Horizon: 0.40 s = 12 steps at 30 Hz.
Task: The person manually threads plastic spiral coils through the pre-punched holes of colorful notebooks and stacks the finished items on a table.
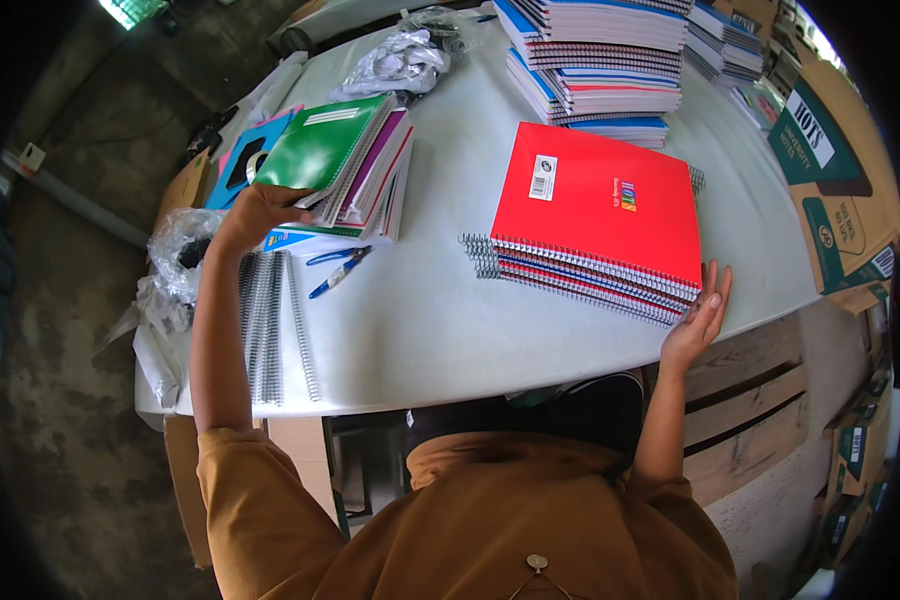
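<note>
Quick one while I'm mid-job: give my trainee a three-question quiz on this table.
1. True or false: the left hand grips the green notebook.
2. The right hand rests against: A) the red-topped notebook stack B) the blue pliers C) the loose spiral wires
3. What colour is the table?

Key: 1 true; 2 A; 3 white.

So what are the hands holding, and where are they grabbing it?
The left hand grips the green notebook by its near lower corner. The right hand only rests against the near right corner of the red-topped notebook stack.
</note>
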{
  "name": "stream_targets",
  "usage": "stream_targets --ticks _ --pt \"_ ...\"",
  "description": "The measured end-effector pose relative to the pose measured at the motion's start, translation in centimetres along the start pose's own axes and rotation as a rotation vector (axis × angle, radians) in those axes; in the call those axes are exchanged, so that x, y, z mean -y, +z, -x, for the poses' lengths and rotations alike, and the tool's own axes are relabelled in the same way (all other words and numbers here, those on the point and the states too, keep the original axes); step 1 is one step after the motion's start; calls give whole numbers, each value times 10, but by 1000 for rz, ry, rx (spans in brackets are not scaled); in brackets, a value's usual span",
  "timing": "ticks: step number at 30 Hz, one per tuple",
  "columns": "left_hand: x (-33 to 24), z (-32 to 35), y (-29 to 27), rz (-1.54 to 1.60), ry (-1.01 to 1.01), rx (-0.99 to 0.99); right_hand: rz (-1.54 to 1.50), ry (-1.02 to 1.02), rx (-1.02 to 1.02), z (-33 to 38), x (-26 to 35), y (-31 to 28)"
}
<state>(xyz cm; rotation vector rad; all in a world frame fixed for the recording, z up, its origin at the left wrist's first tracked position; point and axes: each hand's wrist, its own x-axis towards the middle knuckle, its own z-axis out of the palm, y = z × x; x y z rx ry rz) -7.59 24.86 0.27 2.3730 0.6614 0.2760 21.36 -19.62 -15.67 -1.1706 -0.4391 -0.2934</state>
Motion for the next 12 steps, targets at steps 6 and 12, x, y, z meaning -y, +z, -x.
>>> stream_targets --ticks 6,12 --pt "2 7 -3 119 -99 -39 31 -14 -37 0 0 -2" --pt "-44 22 17 -706 209 -707 467 -465 -104 12 21 -4"
